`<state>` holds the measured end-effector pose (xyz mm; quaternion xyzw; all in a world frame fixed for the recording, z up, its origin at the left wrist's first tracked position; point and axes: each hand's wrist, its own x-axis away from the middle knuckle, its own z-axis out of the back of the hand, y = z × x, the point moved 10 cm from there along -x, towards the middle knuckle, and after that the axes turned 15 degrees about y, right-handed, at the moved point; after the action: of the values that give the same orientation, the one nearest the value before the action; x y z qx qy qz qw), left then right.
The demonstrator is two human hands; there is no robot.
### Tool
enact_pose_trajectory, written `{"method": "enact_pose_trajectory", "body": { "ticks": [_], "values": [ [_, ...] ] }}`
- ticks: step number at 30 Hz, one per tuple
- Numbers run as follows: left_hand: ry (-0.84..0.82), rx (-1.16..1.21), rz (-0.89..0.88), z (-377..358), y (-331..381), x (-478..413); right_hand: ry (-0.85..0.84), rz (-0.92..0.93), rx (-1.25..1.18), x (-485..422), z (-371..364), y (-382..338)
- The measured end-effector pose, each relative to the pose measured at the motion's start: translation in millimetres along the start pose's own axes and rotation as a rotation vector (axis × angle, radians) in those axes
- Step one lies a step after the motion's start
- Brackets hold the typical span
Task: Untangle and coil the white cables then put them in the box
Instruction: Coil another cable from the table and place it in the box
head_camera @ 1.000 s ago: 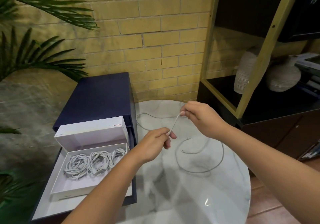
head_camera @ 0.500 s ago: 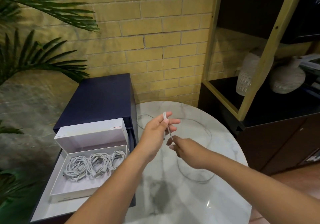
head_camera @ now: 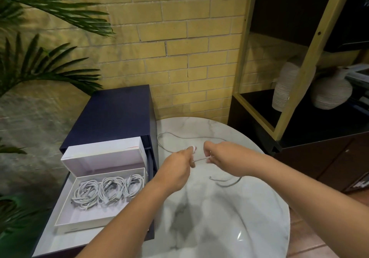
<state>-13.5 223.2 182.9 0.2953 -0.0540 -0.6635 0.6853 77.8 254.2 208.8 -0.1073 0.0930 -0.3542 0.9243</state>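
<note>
Marble-look round counter [head_camera: 209, 227], pale with grey veining, fills the foreground; two bare forearms reach over it from the near edge.

Left hand [head_camera: 175, 170]: fingers curled, pinching the white cable [head_camera: 199, 159], with a white bit showing at the fingertips.

Right hand [head_camera: 221, 154]: just beside the left, fingers curled, pinching the same cable, so a short stretch runs taut between the two hands.

Cable, remainder: one loose end lies on the counter to the right, below the right hand; a slack loop trails across the counter beyond both hands.

Handling, by estimate: light, thin and limp, holds no shape of its own, with a smooth sheath likely to slip. Best pinched close to a plug end and wound in even loops; a hard tug at the connector joint looks unwise.

White box [head_camera: 99, 224]: open at the left, well apart from the hands, holding three coiled cables [head_camera: 107, 190] side by side.

Navy cabinet [head_camera: 113, 114]: carries the box.

Background: yellow brick wall [head_camera: 179, 48], palm fronds [head_camera: 50, 64], and a shelf with two ribbed vases [head_camera: 331, 92].
</note>
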Motion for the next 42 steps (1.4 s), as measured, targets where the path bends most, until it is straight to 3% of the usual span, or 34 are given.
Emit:
{"method": "enact_pose_trajectory", "body": {
  "ticks": [6,11,14,17,22,28,32,39,42],
  "values": [
    [0.015,0.136,-0.065,8.2,17.1,8.8,0.16,0.072,-0.014,-13.1,28.8,-0.6],
    [-0.101,0.475,0.168,8.0,11.6,9.2,0.284,0.109,-0.109,-18.0,45.0,2.8],
    [-0.083,0.687,0.29,13.6,12.7,8.4,0.325,0.046,-0.266,-18.6,44.2,15.3],
    [-0.05,0.785,0.363,14.9,11.3,7.2,0.354,0.02,-0.356,-18.5,42.9,18.3],
    [-0.18,1.043,0.478,5.6,9.6,11.6,0.417,0.0,-0.46,-18.2,54.9,25.9],
    [-0.31,0.838,0.425,3.8,5.9,10.3,0.466,0.123,-0.429,-13.2,64.6,12.8],
    [-0.332,0.824,0.509,-3.9,0.6,10.4,0.511,0.251,-0.338,-9.9,73.2,-6.0],
    [-0.324,0.634,0.392,3.2,4.6,10.3,0.527,0.323,-0.297,-7.4,77.2,-14.8],
    [-0.269,0.658,0.438,6.1,3.9,9.0,0.533,0.322,-0.288,-8.1,80.1,-14.0]
  ]
}}
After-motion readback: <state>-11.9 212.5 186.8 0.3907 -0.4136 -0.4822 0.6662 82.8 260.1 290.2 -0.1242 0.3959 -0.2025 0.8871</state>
